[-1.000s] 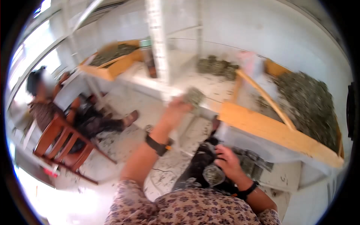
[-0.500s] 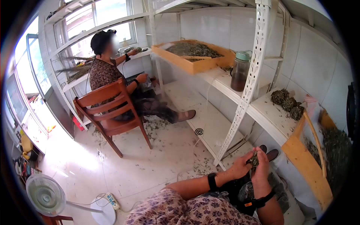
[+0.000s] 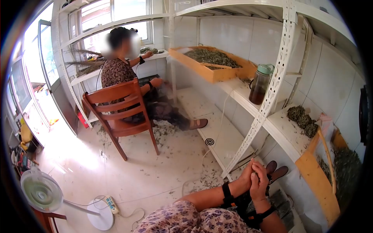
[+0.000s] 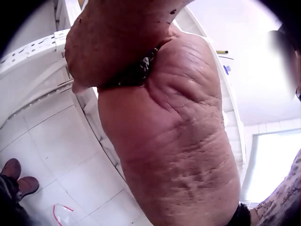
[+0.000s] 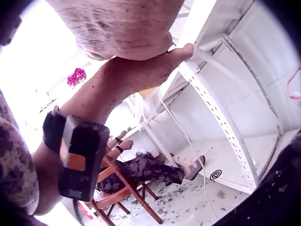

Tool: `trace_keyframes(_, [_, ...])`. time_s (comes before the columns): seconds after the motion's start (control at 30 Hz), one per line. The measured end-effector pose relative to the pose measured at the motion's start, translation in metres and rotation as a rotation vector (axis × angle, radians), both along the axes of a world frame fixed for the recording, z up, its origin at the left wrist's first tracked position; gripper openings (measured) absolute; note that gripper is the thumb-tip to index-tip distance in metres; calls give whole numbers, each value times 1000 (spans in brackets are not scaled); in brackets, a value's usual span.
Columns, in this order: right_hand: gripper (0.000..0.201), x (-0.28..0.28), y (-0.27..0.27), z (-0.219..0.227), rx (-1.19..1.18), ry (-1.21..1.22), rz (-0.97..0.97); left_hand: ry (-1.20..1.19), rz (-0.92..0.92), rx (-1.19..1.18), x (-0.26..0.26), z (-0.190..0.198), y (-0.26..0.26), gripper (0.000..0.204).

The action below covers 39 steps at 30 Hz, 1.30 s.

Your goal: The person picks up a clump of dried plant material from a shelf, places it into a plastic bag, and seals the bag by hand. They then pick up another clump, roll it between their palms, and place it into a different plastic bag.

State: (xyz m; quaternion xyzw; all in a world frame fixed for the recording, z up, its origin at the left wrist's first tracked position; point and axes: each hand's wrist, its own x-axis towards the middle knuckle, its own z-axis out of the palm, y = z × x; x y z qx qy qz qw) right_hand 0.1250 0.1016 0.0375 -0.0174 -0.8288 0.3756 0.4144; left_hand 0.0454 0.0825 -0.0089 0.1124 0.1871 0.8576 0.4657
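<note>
My left hand (image 3: 245, 178) and right hand (image 3: 258, 183) are pressed together above my lap, wrapped round each other. A clump of dried herb (image 4: 138, 70) shows in the gap between the palms in the left wrist view, gripped by both hands; the fingers hide most of it. That same view has the right hand (image 4: 117, 40) lying across the left one (image 4: 181, 108). Bits of leaf stick to the skin. From the right wrist, the left thumb side (image 5: 160, 66) runs under the right hand (image 5: 124, 28), and the herb is out of sight.
Herb balls (image 3: 302, 120) sit on the white shelf, near a wooden tray (image 3: 316, 182) of loose herb at my right. Another herb tray (image 3: 211, 73) and a lidded jar (image 3: 259, 86) stand farther left. A person sits on a wooden chair (image 3: 120, 112); a fan (image 3: 40, 192) stands lower left.
A second ago the left hand held a herb clump out by the shelf, apart from the right. Both hands then came together over the lap and now close further round the clump. The view swung left.
</note>
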Motion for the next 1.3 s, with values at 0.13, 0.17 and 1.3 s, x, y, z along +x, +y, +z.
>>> trace_keyframes(0.13, [24,-11,3,14,218,-21,41,273,-23,110,2,-26,-5,30])
trace_keyframes(0.17, [25,-12,5,15,269,-47,32,173,-66,90,5,-17,-10,30])
trace_keyframes(1.3, [26,-7,7,6,73,20,-16,-110,-207,-97,11,29,-32,46])
